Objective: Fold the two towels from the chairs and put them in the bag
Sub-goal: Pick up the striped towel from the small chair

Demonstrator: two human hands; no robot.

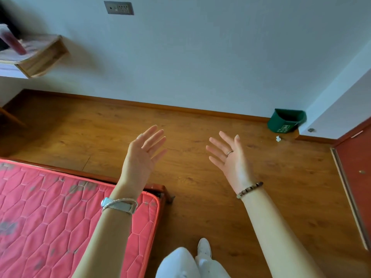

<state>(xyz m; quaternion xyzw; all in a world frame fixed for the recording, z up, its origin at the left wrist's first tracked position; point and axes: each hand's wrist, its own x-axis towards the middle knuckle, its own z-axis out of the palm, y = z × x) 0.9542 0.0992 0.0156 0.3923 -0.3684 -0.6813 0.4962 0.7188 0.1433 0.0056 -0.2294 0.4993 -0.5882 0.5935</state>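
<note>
Both hands are raised over the floor (pixel 100 127), palms turned toward each other and well apart: the left hand (pixel 140 155) and the right hand (pixel 228 157) have straight, slightly spread fingers and hold nothing. The left wrist carries a silvery woven band (pixel 120 205). The right wrist has a string of brown beads (pixel 250 189), and one of that hand's fingers bears a thin ring (pixel 230 152). At near left lies a red quilted mattress (pixel 50 207), stitched in hexagons and blotched with grey, its rounded corner under the left forearm. The floor is glossy brown wood-grain plank, edged by a matching skirting below a plain pale wall (pixel 200 57) with a grey socket plate (pixel 118 8). At far right a green plastic bin (pixel 287 122) sits in the corner, a white scrap (pixel 278 138) just beside it, and a red door (pixel 355 167) is nearer. At far left a blurred wooden ledge (pixel 43 57) bears a pale cloth (pixel 12 56); whether that is a towel cannot be told.
</note>
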